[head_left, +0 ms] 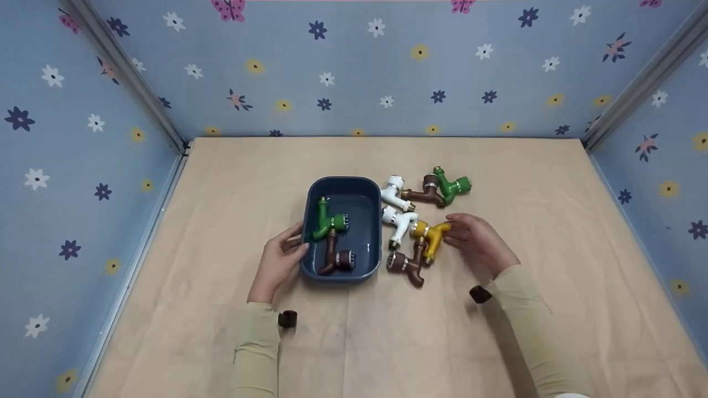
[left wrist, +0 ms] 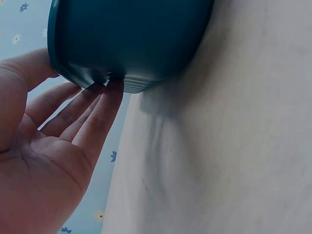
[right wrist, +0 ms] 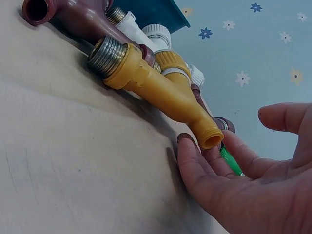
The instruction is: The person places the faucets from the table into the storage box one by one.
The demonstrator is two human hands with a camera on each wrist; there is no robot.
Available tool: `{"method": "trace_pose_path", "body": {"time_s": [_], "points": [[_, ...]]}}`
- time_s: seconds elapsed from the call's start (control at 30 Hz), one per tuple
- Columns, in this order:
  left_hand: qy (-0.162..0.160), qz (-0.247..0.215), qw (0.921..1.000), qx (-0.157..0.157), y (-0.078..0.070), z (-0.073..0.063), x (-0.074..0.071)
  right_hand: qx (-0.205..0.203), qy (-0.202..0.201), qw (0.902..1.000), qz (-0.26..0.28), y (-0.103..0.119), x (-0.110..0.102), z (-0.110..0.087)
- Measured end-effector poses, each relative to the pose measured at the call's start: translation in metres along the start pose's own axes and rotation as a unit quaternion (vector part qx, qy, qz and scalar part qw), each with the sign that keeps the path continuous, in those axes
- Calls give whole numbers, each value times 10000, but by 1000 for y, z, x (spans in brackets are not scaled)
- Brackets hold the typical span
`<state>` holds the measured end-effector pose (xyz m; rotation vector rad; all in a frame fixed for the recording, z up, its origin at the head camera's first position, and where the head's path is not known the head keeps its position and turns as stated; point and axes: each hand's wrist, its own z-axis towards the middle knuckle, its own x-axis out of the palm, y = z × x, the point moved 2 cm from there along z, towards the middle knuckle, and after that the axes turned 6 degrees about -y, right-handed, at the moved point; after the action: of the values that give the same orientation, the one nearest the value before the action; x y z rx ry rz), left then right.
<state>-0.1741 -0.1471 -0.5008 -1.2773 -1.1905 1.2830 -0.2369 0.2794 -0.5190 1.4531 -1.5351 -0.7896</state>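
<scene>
A dark blue plastic tub (head_left: 362,196) holds a green tap (head_left: 326,222) and a brown tap (head_left: 332,255). My left hand (head_left: 278,264) grips the tub's left side, thumb at the rim and fingers against the outer wall, as the left wrist view shows. To the tub's right lies a yellow tap (head_left: 435,236) in a loose group of taps. Beside its spout is my right hand (head_left: 478,243), thumb spread away from the fingers and nothing held. In the right wrist view the fingertips (right wrist: 187,146) are right at the yellow tap's spout end.
Around the yellow tap lie an upper white tap (head_left: 394,193), a lower white tap (head_left: 399,221) and a near brown tap (head_left: 412,266). Farther back, another brown tap (head_left: 428,193) touches a green tap (head_left: 453,185). Flower-patterned walls (head_left: 354,72) enclose the cloth-covered table (head_left: 249,182).
</scene>
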Motion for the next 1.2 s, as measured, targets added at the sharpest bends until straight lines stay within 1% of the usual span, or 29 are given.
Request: {"method": "trace_pose_path", "body": {"time_s": [0.1, 0.17, 0.33, 0.57, 0.8, 1.03, 1.2], "points": [[9, -8, 10000, -9, 2, 1, 0, 101, 22, 9998, 143, 0, 3, 0], [-13, -27, 10000, 34, 10, 5, -1, 120, 78, 9998, 171, -1, 5, 1], [-154, -3, 9998, 108, 31, 12, -2, 185, 73, 9997, 120, -3, 5, 1], [-214, 54, 9997, 45, 30, 12, -2, 171, 54, 9998, 23, -4, 5, 4], [-146, -5, 9998, 108, 29, 11, -2, 211, -38, 9998, -50, -4, 3, 4], [-179, 114, 9997, 152, 30, 12, -1, 179, -112, 9997, -108, -3, 0, 3], [-168, -3, 9998, 147, 30, 11, -2, 200, -67, 9996, -210, -5, -1, 3]]}}
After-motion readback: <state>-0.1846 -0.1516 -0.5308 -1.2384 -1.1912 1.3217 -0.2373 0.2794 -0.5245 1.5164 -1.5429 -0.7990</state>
